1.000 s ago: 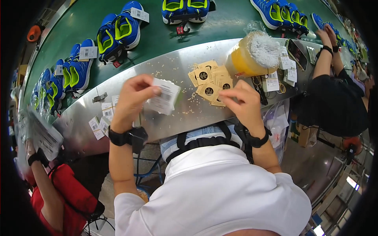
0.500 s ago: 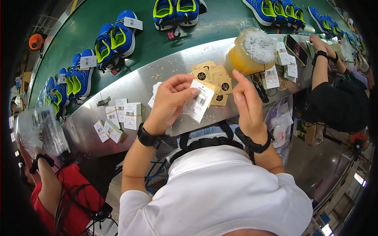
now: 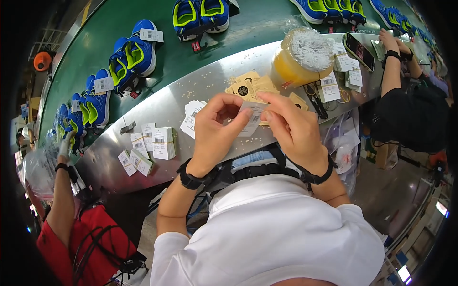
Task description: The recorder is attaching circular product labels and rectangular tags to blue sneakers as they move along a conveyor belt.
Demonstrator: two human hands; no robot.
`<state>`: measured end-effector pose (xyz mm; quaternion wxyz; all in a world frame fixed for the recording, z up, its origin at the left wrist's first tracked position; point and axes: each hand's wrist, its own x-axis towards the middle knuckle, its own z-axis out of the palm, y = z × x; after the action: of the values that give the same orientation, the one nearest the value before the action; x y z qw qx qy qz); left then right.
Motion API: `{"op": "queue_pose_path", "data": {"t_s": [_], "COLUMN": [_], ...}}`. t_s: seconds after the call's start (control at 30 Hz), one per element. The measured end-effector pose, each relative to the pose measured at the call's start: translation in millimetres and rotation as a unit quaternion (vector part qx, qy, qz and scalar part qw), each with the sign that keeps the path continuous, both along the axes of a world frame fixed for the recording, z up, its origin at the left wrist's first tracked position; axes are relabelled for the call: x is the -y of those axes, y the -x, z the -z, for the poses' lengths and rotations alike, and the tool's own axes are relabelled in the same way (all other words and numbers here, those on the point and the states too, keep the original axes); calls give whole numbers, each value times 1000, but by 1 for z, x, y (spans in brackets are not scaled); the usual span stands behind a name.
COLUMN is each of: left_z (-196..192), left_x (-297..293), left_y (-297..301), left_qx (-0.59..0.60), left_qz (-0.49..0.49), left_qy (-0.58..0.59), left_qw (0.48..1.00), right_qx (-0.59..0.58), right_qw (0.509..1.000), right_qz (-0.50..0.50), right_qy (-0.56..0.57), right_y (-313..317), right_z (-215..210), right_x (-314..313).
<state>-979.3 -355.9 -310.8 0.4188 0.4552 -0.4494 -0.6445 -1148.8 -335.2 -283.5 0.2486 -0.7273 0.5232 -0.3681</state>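
My left hand pinches a white barcode tag between thumb and fingers, just above the metal ledge. Against the tag's right edge, the thumb and fingertips of my right hand close together; fingers partly cover the tag. Beyond both hands lies a loose pile of tan square cards with black round marks. A fan of white tags rests beside my left hand. Farther left are banded stacks of white tags.
Blue-and-lime sneakers in pairs stand on the green belt. A yellow tub topped with clear plastic bits stands beyond my right hand, near a phone and more tags. Co-workers' arms reach in at left and right.
My right hand has moved left and down to meet the tag, its raised index finger now bent in. The tag has tilted. At left, the co-worker's arm has reached up toward the sneakers.
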Motion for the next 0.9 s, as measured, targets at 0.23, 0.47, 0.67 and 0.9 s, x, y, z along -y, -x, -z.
{"op": "queue_pose_path", "data": {"t_s": [0.23,0.47,0.67,0.9], "left_z": [-4,-6,-4,-1], "left_x": [-4,0,5,5], "left_y": [3,5,8,15], "left_qx": [19,24,47,59], "left_qz": [-9,-2,13,2], "left_qy": [39,36,53,79], "left_qw": [999,999,997,995], "right_qx": [-54,-57,-51,-51], "right_qw": [998,997,998,997], "right_qz": [35,46,39,53], "right_qy": [16,14,20,33], "right_y": [0,5,10,12], "right_z": [2,1,4,10], "right_x": [4,9,13,14]}}
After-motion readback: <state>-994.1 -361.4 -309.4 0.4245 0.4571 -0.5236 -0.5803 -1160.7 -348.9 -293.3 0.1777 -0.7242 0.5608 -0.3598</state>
